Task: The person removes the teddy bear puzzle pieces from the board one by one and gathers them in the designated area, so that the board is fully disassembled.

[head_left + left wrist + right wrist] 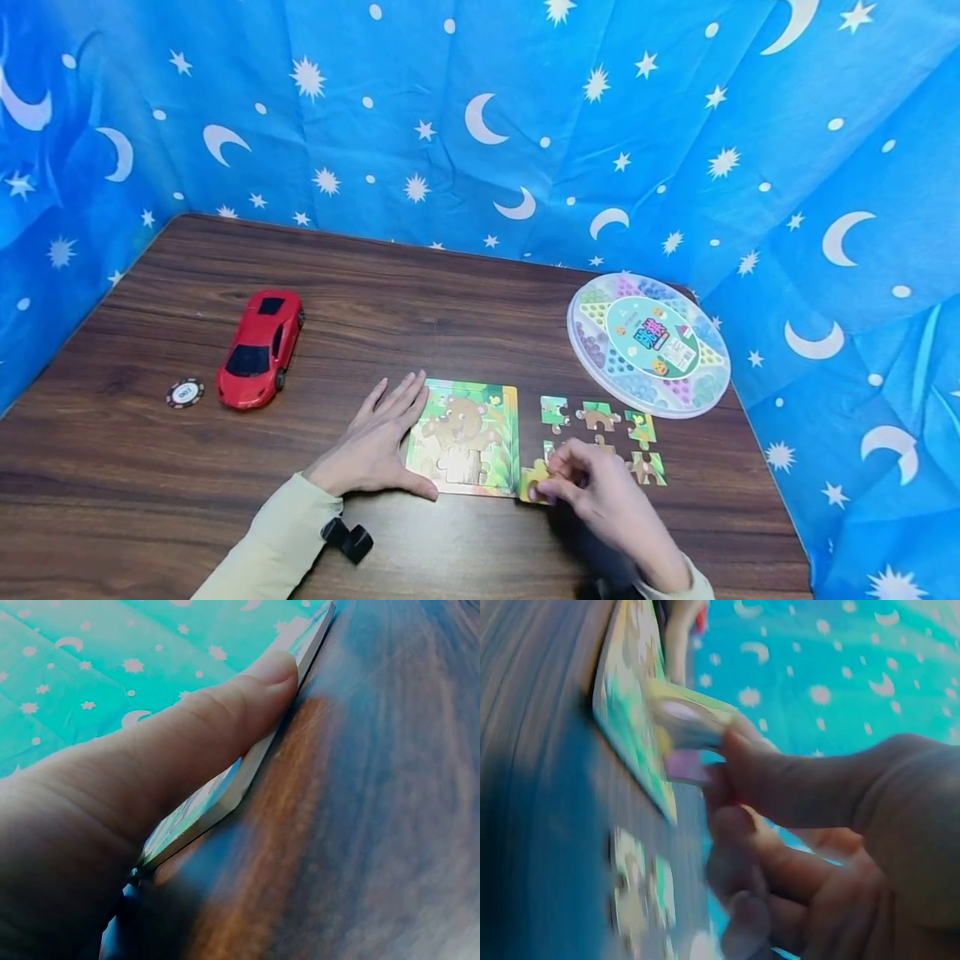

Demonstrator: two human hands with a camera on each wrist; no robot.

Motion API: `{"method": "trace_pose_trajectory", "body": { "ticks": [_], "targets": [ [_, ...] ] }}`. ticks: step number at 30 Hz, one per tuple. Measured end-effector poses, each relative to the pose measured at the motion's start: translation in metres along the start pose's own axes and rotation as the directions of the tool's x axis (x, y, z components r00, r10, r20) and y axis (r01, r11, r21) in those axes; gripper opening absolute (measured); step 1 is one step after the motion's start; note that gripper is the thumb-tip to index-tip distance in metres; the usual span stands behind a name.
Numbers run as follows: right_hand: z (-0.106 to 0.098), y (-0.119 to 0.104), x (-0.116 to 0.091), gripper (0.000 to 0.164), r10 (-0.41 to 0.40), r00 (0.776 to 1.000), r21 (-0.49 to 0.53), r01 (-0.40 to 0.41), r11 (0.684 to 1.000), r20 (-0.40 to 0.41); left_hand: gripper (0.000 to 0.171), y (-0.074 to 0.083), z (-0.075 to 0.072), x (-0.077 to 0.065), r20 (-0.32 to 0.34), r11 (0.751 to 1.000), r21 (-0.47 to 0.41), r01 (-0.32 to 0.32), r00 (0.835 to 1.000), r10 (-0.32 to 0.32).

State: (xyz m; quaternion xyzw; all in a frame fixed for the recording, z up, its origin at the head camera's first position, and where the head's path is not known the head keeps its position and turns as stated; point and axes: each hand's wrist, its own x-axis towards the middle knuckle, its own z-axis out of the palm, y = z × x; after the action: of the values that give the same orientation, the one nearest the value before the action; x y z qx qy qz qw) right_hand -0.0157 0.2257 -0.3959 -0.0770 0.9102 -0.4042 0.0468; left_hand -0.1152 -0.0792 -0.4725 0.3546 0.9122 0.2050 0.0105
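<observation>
A square jigsaw puzzle board [468, 421] with a brown bear on green lies flat on the table. My left hand [378, 442] rests at its left side with fingers spread and straight. In the left wrist view, the thumb [225, 712] lies across the board's near edge. Just right of the board, my right hand [603, 492] pinches a yellow puzzle piece [532, 482] between thumb and fingertips. The right wrist view shows that piece [694, 724] blurred and tilted, overlapping the board. Loose puzzle pieces [598, 414] lie beyond and beside the right hand, which partly hides some.
A round Chinese checkers box [588, 342] sits at the back right of the dark wooden table [420, 308]. On the left are a red toy car [258, 346] and a poker chip [185, 392]. A blue curtain [450, 158] with moons and stars hangs behind.
</observation>
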Motion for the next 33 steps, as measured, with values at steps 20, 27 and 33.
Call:
{"method": "trace_pose_trajectory", "body": {
  "ticks": [20,27,33],
  "targets": [
    [0.002,0.017,-0.026,0.029,0.179,0.983,-0.411,-0.176,0.894,-0.032,0.138,-0.001,-0.001,0.000,0.005,1.000,-0.023,-0.001,1.000,0.001],
    [0.006,0.014,-0.026,0.029,0.187,0.982,-0.437,-0.186,0.880,-0.042,0.138,0.000,-0.002,0.001,0.006,1.000,-0.027,0.003,1.000,-0.003],
    [0.008,0.012,-0.024,0.029,0.173,0.984,-0.478,-0.168,0.862,-0.035,0.138,0.000,-0.001,0.000,0.015,1.000,-0.025,0.013,1.000,-0.013]
  ]
}}
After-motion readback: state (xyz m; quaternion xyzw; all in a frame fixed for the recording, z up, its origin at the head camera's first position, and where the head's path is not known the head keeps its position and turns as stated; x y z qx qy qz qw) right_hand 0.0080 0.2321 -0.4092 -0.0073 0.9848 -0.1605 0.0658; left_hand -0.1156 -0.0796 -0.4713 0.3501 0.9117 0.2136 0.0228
